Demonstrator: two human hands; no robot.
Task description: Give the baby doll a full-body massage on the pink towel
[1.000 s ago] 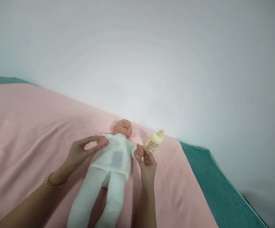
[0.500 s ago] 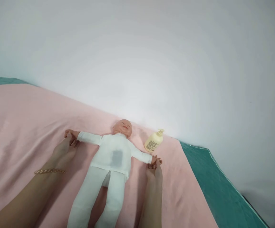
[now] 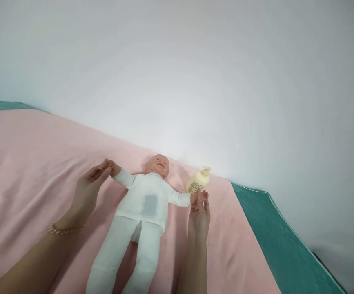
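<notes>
A baby doll [image 3: 154, 194] with a white cloth body and a grey patch on its chest lies on its back, head away from me, arms spread. My left hand [image 3: 87, 185], with a gold bracelet at the wrist, pinches the doll's hand on the left side and holds that arm raised off the sheet. On the other side, my right hand [image 3: 199, 218] grips the doll's other hand between thumb and fingers. Just behind that hand stands a pale yellow pump bottle [image 3: 198, 180], its lower part partly covered by the doll's hand.
A pink sheet [image 3: 238, 253] with soft creases lies under the doll. Green covering [image 3: 274, 228] shows past its right edge and at the far left. A plain white wall [image 3: 177, 81] rises right behind the doll's head and the bottle.
Both of my hands have lifted the doll's hands and brought them inward, the left one farther. The doll's arms look bent more upward. Its body and the bottle stay put.
</notes>
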